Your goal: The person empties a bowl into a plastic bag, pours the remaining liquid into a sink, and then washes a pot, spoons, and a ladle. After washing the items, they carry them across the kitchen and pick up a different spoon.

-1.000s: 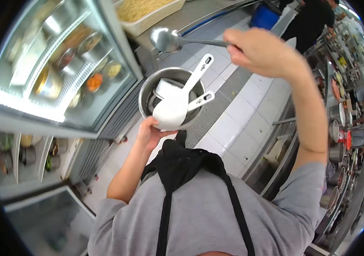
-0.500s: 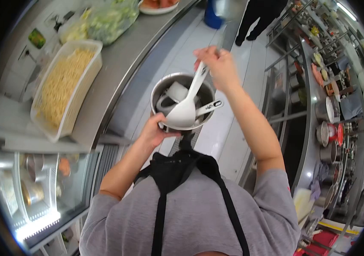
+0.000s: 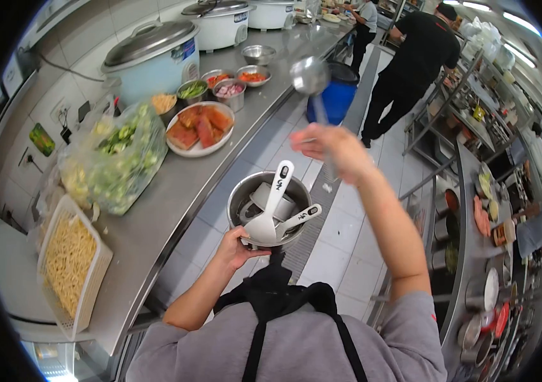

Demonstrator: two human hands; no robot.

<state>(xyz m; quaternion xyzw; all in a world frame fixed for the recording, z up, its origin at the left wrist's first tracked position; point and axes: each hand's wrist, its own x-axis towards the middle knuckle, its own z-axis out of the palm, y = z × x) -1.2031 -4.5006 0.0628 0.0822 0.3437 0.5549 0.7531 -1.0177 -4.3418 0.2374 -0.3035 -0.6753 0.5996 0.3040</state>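
My left hand (image 3: 234, 249) grips a deep metal pot (image 3: 236, 207) at its near rim, thumb over the edge beside the white paddle's blade. Inside lean a large white rice paddle (image 3: 275, 197) and a smaller white-handled utensil (image 3: 299, 218), with a white cup-like piece (image 3: 270, 198) among them. Above and right of the pot, my right hand (image 3: 338, 151) is closed around the thin handle of a metal ladle (image 3: 310, 76). The ladle's bowl points up and away, blurred by motion. Contents lower in the pot are hidden.
Along the left counter (image 3: 140, 254) stand a basket of noodles (image 3: 96, 274), bagged chopped greens (image 3: 115, 159), a plate of reddish meat (image 3: 200, 130), small bowls and large cookers (image 3: 150, 60). A blue bin (image 3: 334, 99) and a person in black (image 3: 411, 63) are ahead. Shelving (image 3: 449, 127) lines the right.
My right hand has come off the rice paddle's handle and sits apart from it, the ladle now plainly visible. The camera view has tilted up, showing more counter and people.
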